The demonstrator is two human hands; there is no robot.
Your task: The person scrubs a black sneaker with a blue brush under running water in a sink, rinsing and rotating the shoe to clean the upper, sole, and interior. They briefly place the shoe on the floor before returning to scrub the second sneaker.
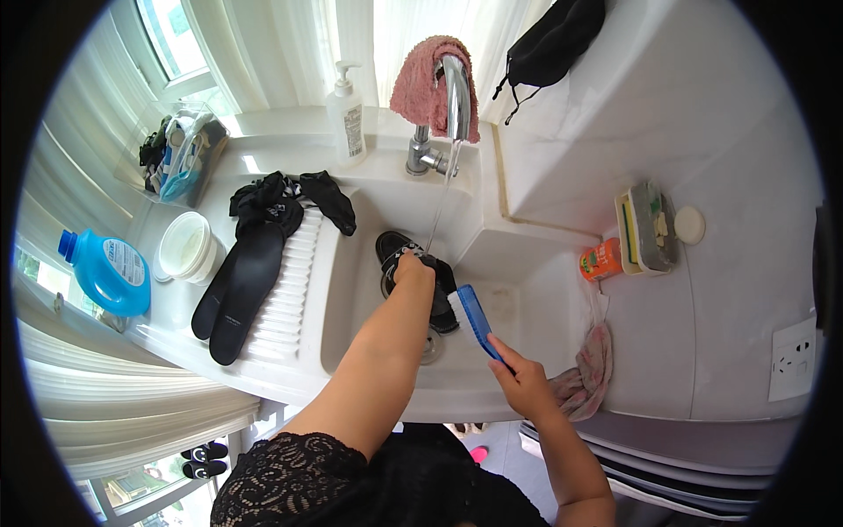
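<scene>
The left hand (413, 266) has its grip clamped on a black shoe (420, 277), pinning it low in the white sink (351, 290) under the thin stream from the tap (455, 97). Just right of that grip, the right hand (524, 379) grasps the handle of a blue brush (479, 321), bristles meeting the shoe's side. This looks like mid-scrub; the next stroke calls for a steady hold while bristles work. Further left, black insoles (241, 290) lie on the ribbed washboard.
</scene>
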